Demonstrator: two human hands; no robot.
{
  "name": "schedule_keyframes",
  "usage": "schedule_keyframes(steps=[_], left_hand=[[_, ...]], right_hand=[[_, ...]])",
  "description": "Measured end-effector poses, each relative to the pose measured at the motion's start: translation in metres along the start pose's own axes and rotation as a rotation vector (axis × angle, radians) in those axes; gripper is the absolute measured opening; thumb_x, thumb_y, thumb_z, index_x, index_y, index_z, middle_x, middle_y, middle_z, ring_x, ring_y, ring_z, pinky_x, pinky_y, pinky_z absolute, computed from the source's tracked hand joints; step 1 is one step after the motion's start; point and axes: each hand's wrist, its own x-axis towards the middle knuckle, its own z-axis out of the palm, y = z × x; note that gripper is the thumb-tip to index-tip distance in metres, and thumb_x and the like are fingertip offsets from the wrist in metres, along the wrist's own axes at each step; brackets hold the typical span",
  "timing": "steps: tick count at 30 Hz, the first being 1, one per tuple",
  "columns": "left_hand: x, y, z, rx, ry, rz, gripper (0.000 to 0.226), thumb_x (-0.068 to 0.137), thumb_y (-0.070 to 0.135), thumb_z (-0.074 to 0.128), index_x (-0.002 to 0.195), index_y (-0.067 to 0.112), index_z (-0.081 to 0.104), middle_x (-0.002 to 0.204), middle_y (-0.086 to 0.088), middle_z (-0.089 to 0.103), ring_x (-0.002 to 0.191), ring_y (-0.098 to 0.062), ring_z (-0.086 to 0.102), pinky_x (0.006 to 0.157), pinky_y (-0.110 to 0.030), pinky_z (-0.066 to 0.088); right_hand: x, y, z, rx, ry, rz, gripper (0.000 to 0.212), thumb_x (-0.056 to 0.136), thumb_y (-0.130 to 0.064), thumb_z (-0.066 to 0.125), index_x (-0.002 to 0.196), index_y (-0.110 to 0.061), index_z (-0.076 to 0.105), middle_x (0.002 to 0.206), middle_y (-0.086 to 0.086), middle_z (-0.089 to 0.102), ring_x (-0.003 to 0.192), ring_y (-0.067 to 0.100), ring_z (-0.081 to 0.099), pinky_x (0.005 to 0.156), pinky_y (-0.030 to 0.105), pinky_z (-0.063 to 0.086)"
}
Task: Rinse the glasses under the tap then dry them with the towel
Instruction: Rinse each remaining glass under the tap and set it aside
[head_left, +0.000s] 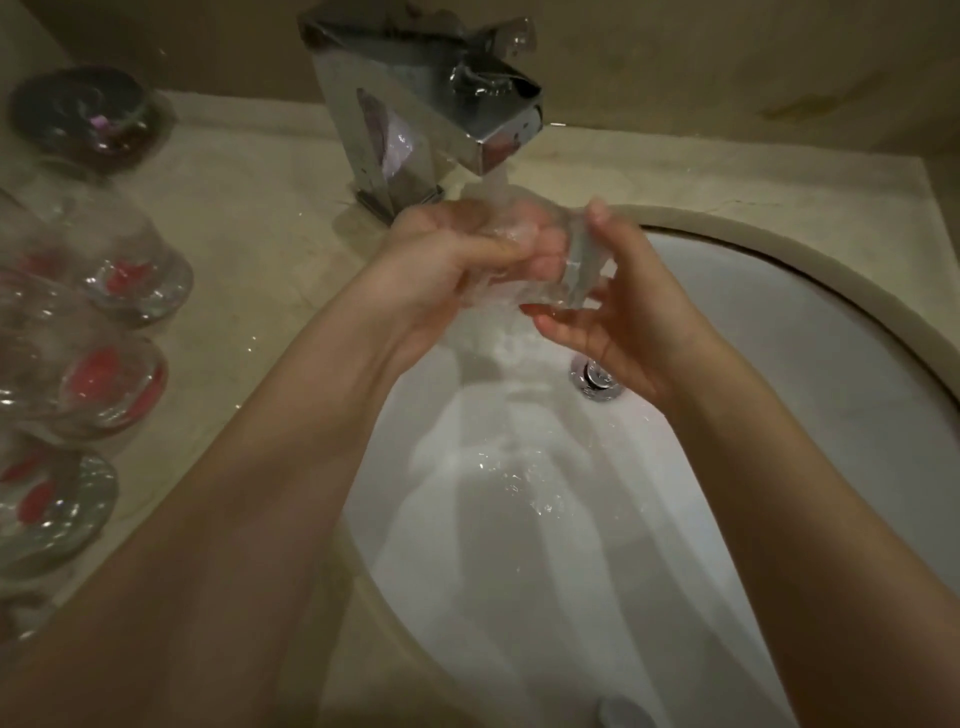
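Both hands hold one glass (545, 260) directly under the tap (457, 104) stream at 12 o'clock over the basin (779, 322), left hand (457, 260) gripping it, right hand (618, 306) pinching its base, presumably so water flushes it; more glasses (104, 312) wait at 9 o'clock.

A clear glass (558, 260) lies tilted on its side under the running tap (431, 104), water streaming over it. More clear glasses (130, 270) with red showing through them stand clustered on the table (249, 218), left of the sink (779, 322).

Clear glasses (124, 275) red inside; chrome tap (415, 109); white basin (779, 322); beige counter (260, 218).
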Motion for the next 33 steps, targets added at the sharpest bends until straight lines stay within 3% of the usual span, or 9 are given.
schedule_keyframes(steps=[3, 5, 7, 9, 15, 23, 26, 30, 33], left_hand=[[0.0, -0.007, -0.004, 0.007, -0.044, -0.004, 0.019, 0.073, 0.004, 0.072, 0.092, 0.006, 0.071, 0.081, -0.008, 0.074, 0.074, -0.019, 0.071, 0.079, -0.035, 0.057], [0.002, -0.009, -0.004, -0.02, -0.04, -0.042, 0.021, 0.077, 0.012, 0.069, 0.097, 0.006, 0.069, 0.083, -0.008, 0.07, 0.075, -0.018, 0.069, 0.077, -0.036, 0.055], [0.003, -0.006, -0.004, -0.042, 0.009, -0.085, 0.027, 0.078, 0.017, 0.069, 0.102, 0.004, 0.065, 0.083, -0.006, 0.069, 0.074, -0.017, 0.069, 0.07, -0.031, 0.055], [0.002, -0.002, -0.003, 0.006, 0.021, -0.085, 0.016, 0.088, 0.016, 0.063, 0.099, 0.004, 0.067, 0.083, -0.006, 0.073, 0.074, -0.016, 0.07, 0.067, -0.024, 0.055], [-0.001, -0.007, 0.008, 0.129, 0.057, -0.016, 0.02, 0.08, 0.015, 0.071, 0.096, 0.003, 0.071, 0.082, -0.007, 0.074, 0.074, -0.019, 0.071, 0.071, -0.029, 0.055], [-0.002, -0.027, 0.03, 0.161, 0.376, 0.223, 0.025, 0.073, 0.022, 0.083, 0.091, 0.016, 0.067, 0.087, 0.006, 0.071, 0.083, -0.004, 0.069, 0.076, -0.017, 0.051], [-0.001, -0.032, 0.03, 0.052, 0.487, 0.213, 0.03, 0.071, 0.024, 0.085, 0.093, 0.017, 0.066, 0.088, 0.003, 0.07, 0.083, -0.008, 0.069, 0.078, -0.023, 0.054], [0.003, -0.035, 0.026, -0.067, 0.494, 0.164, 0.049, 0.068, 0.027, 0.081, 0.107, 0.003, 0.064, 0.096, -0.009, 0.071, 0.089, -0.02, 0.071, 0.081, -0.034, 0.057], [0.001, -0.037, 0.029, -0.27, 0.469, 0.127, 0.042, 0.08, 0.018, 0.077, 0.111, -0.004, 0.062, 0.094, -0.012, 0.071, 0.086, -0.024, 0.071, 0.077, -0.037, 0.058]], right_hand=[[0.002, -0.008, 0.007, -0.167, -0.056, 0.133, 0.067, 0.095, -0.065, 0.027, 0.107, -0.013, 0.066, 0.073, 0.005, 0.065, 0.058, 0.017, 0.058, 0.042, 0.02, 0.047], [0.002, -0.005, 0.009, -0.254, -0.026, 0.059, 0.051, 0.099, -0.054, 0.033, 0.102, -0.015, 0.064, 0.067, 0.0, 0.065, 0.058, 0.015, 0.055, 0.043, 0.017, 0.044], [0.0, 0.003, 0.005, -0.221, -0.024, -0.039, 0.026, 0.094, -0.035, 0.054, 0.109, -0.015, 0.058, 0.08, 0.0, 0.067, 0.068, 0.016, 0.06, 0.057, 0.021, 0.049], [-0.004, 0.011, -0.001, -0.163, -0.036, -0.097, 0.03, 0.085, -0.02, 0.066, 0.111, -0.019, 0.054, 0.095, 0.001, 0.065, 0.076, 0.018, 0.062, 0.067, 0.026, 0.051], [-0.005, 0.013, 0.007, -0.098, 0.082, -0.019, 0.057, 0.093, -0.05, 0.052, 0.131, -0.008, 0.049, 0.109, 0.015, 0.064, 0.081, 0.019, 0.063, 0.063, 0.026, 0.053], [-0.01, 0.036, 0.029, 0.52, 0.181, 0.099, 0.042, 0.098, -0.049, 0.043, 0.105, -0.012, 0.061, 0.082, 0.007, 0.067, 0.071, 0.016, 0.063, 0.056, 0.024, 0.053], [-0.01, 0.041, 0.033, 0.348, 0.184, 0.127, 0.043, 0.095, -0.053, 0.045, 0.108, -0.016, 0.062, 0.088, 0.003, 0.07, 0.079, 0.015, 0.066, 0.069, 0.028, 0.054], [-0.01, 0.044, 0.028, -0.093, 0.29, -0.117, 0.038, 0.089, -0.045, 0.059, 0.117, -0.022, 0.047, 0.084, 0.0, 0.066, 0.062, 0.01, 0.065, 0.06, 0.029, 0.056], [-0.009, 0.042, 0.034, 0.093, 0.187, -0.022, 0.041, 0.092, -0.048, 0.053, 0.121, -0.018, 0.053, 0.106, 0.009, 0.069, 0.086, 0.021, 0.071, 0.069, 0.039, 0.059]])
